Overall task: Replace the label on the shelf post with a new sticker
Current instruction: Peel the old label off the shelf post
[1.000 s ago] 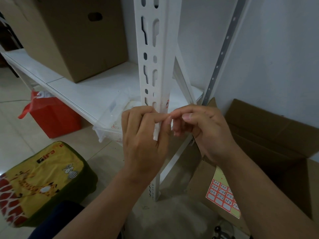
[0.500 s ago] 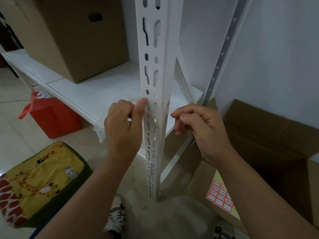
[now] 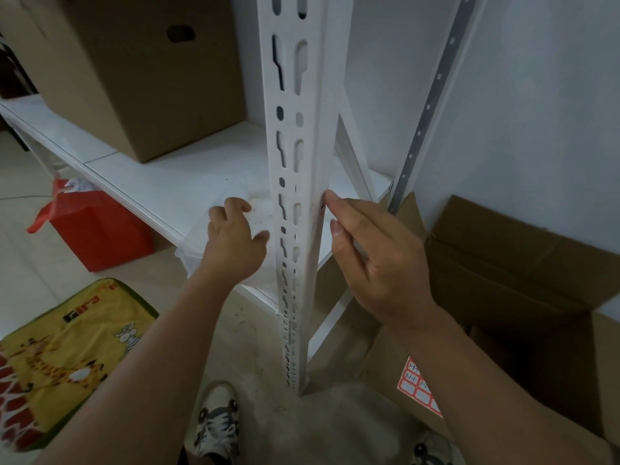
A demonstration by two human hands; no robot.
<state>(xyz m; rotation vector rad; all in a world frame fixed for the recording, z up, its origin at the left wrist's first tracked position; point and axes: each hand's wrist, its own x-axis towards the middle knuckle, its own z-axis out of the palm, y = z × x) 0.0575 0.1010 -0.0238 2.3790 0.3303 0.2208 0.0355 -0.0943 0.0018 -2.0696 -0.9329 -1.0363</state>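
The white slotted shelf post stands upright at the front corner of the shelf and serves as the reference for all positions. The label sits on the post's right-facing flange, level with the shelf board; only a thin red-edged sliver shows, seen edge-on, so its condition cannot be read.

The right hand lies just right of the post with fingers straight, the index fingertip touching the flange at the label. Its grip is wide and holds nothing. The left hand is just left of the post over the shelf edge, fingers loosely curled, grip relaxed and empty as far as the blurred view shows.

Judgement: the step in hand is working on the label at the flange, either lifting the old one or pressing one flat; which cannot be told. To do it well, the fingertip should work from one corner along the flange, with the left hand bracing the post.

Compared with half a second ago, the left hand has let go of the post's slotted face and moved away left over the shelf, while the right hand has uncurled from a pinch into straight fingers against the flange.

A sheet of red-bordered stickers lies on the cardboard box right of the post.
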